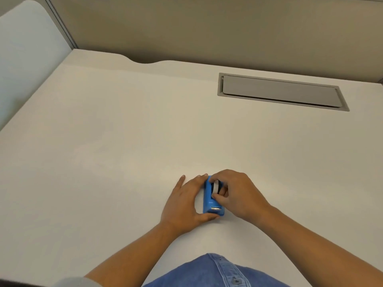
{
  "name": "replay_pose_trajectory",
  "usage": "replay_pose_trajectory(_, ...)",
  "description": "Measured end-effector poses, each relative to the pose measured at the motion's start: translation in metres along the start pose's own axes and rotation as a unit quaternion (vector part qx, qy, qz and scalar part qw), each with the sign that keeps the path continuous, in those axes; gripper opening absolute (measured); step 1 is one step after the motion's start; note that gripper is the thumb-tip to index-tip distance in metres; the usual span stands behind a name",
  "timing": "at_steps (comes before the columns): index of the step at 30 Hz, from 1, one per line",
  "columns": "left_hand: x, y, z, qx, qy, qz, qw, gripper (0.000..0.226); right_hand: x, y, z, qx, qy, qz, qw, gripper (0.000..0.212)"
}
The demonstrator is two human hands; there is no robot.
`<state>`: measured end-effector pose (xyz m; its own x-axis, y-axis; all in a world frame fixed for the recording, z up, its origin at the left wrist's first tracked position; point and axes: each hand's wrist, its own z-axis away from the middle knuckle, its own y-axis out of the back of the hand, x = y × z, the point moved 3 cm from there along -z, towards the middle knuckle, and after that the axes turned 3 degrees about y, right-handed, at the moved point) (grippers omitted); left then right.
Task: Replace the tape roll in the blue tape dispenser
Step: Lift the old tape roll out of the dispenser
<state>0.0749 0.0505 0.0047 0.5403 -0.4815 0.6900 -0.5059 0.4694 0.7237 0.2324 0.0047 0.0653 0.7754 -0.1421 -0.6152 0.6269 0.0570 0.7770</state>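
A small blue tape dispenser (209, 204) lies on the white desk (124, 152) near the front, its metal cutter end toward me. My left hand (184, 200) wraps its left side, thumb under the near end, fingers along the far end. My right hand (238, 193) comes in from the right, thumb and fingers pinching the tape roll (216, 186) that sits in the dispenser's well. The roll shows white with a dark core; most of it is hidden by my fingers.
A grey cable-tray lid (279, 92) is set into the desk at the back right. A beige partition wall (207, 27) runs behind the desk, and a pale panel (27, 59) stands at the left. My denim shirt (217, 272) fills the bottom edge.
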Motion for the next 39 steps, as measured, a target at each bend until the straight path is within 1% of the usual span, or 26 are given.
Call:
replay_pose_trajectory(10,0.0,0.0,0.0,-0.002,0.0,-0.021,1.0,0.096,-0.005,0.01,-0.01,-0.032,0.006,0.021,0.999,0.03)
replay_pose_trajectory(15,0.001,0.001,0.0,0.005,-0.002,-0.018,1.0,0.094,-0.007,0.011,-0.011,-0.044,0.009,0.025,0.999,0.033)
replay_pose_trajectory(23,0.001,0.0,0.0,0.007,0.0,-0.022,1.0,0.094,-0.012,0.013,-0.012,-0.052,0.021,0.058,0.997,0.03)
replay_pose_trajectory(32,0.0,-0.001,0.0,0.008,-0.009,-0.025,1.0,0.094,-0.014,0.013,-0.014,-0.056,0.02,0.07,0.996,0.029)
replay_pose_trajectory(35,0.0,-0.002,-0.001,0.001,-0.02,-0.05,0.999,0.097,-0.016,0.014,-0.015,-0.058,0.02,0.069,0.996,0.027)
replay_pose_trajectory(37,0.001,-0.003,-0.002,-0.007,-0.032,-0.08,0.996,0.097,-0.017,0.014,-0.015,-0.061,0.021,0.071,0.995,0.025)
replay_pose_trajectory(39,0.002,-0.003,-0.002,-0.006,-0.029,-0.086,0.996,0.095,-0.018,0.015,-0.016,-0.068,0.021,0.076,0.995,0.026)
